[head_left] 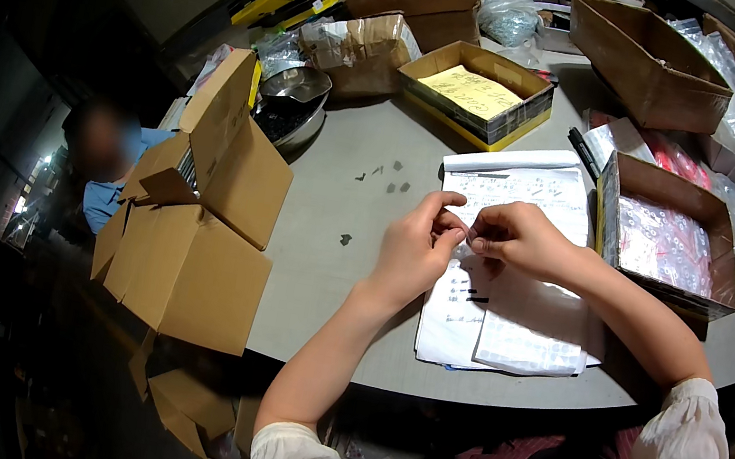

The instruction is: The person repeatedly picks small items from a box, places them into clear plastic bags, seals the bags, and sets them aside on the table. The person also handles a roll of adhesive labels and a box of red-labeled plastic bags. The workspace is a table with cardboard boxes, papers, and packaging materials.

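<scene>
My left hand (421,246) and my right hand (524,242) meet over a pad of handwritten papers (443,328). The thumb and fingers of each are pinched together at nearly the same spot. Whatever lies between the fingertips is too small to make out. A white sheet with rows of small pale marks (530,342) rests on the pad's lower right part, partly in the shadow of my right forearm. Several small dark flat pieces (391,187) lie on the grey table (317,308) to the left of my hands.
To the right stands a box of small clear packets (663,243), with black pens (583,152) beyond the papers. A shallow box with a yellow note (471,92) sits farther back. Metal scoop pans (294,83) and open cardboard cartons (216,278) line the left. Someone in blue (103,202) is beyond them.
</scene>
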